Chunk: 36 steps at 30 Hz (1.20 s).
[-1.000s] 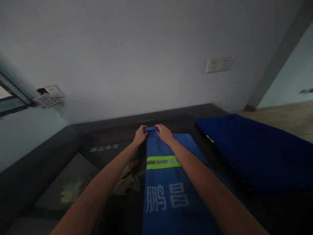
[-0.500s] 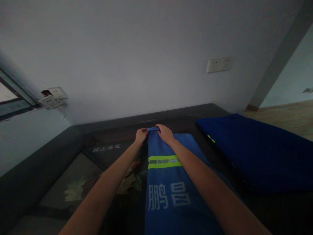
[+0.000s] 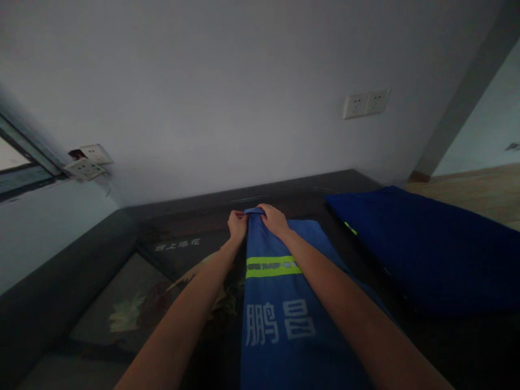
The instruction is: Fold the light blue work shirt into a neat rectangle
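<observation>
A blue work garment (image 3: 270,244) with a yellow-green reflective band and large pale characters lies folded lengthwise on a dark printed surface (image 3: 174,225). At its far end, my left hand (image 3: 238,223) pinches the left side of the collar. Opposite it, my right hand (image 3: 274,219) grips the collar's right side, fingers curled over the edge. A short raised strip of collar shows between the two hands. My right forearm crosses over the garment and hides part of it.
To the right lies a folded darker blue cloth (image 3: 422,249) with a small yellow-green strip. The white wall behind carries a double socket (image 3: 366,103). Loose socket plates (image 3: 86,169) hang at the left corner beside a window (image 3: 24,162).
My left hand and forearm have shifted slightly to the right, and the collar strip between my hands is a little more raised and bent. My right hand stays almost in place.
</observation>
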Tool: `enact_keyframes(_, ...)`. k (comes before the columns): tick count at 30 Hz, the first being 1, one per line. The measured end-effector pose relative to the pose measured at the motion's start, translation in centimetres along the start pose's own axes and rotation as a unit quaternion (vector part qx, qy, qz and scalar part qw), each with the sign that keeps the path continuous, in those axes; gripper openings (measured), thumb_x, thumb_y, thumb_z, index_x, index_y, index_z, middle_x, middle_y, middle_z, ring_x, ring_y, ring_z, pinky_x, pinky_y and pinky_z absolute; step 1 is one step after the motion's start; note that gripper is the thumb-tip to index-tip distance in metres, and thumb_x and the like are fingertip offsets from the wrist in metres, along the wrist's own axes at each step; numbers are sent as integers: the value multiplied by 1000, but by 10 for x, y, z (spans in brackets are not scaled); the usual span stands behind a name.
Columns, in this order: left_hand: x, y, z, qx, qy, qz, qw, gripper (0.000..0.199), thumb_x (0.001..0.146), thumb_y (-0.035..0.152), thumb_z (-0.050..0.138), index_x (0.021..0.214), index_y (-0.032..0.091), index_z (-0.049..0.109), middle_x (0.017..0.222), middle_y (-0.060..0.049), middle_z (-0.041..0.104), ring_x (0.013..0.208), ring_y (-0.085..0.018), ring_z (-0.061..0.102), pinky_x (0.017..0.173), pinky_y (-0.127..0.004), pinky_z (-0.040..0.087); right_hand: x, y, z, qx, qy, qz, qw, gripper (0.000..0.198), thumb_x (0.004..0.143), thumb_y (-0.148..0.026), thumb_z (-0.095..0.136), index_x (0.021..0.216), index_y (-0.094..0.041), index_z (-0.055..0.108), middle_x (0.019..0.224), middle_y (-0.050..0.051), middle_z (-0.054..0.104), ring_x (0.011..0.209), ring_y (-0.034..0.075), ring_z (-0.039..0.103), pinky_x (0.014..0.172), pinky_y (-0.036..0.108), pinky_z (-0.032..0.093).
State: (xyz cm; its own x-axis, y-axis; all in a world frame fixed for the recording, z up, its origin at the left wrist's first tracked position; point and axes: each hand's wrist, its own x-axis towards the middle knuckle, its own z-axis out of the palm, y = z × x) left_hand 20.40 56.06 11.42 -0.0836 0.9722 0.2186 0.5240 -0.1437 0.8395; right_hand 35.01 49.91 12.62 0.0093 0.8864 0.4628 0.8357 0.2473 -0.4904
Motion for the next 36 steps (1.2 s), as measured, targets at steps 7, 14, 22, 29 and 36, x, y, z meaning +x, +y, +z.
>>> enact_keyframes(7,0,6,-4,-54,-75,13,996,35,77,19,61,111,18,51,82,-2,64,76,-16,62,71,-26,46,0,3,2,21,8,12,1000,39,86,-10,48,122,-22,54,122,6,60,113,20,55,99,33,42)
enact_keyframes(14,26,15,-39,-95,-353,13,931,35,80,40,57,108,20,58,97,-4,66,81,-16,64,73,-30,51,4,9,8,38,15,5,999,42,84,-7,46,124,-15,54,124,10,58,115,20,52,102,33,39)
enact_keyframes(22,59,44,-52,7,-464,17,886,24,72,41,60,78,17,64,76,0,63,69,-16,61,62,-25,49,7,14,12,76,65,-36,994,41,78,-1,40,109,-18,59,109,8,61,106,20,52,98,35,41)
enact_keyframes(29,62,42,-52,78,-518,21,851,32,67,44,66,88,20,62,85,-1,64,78,-16,61,66,-24,48,8,16,13,105,78,-40,991,42,73,-1,40,107,-18,59,102,7,61,97,19,54,93,34,43)
enact_keyframes(36,66,38,-59,45,-548,2,835,43,68,55,66,93,20,61,94,-4,65,88,-17,60,73,-26,49,9,18,12,113,84,-33,989,41,73,-1,40,104,-17,60,98,7,61,93,19,54,89,33,44)
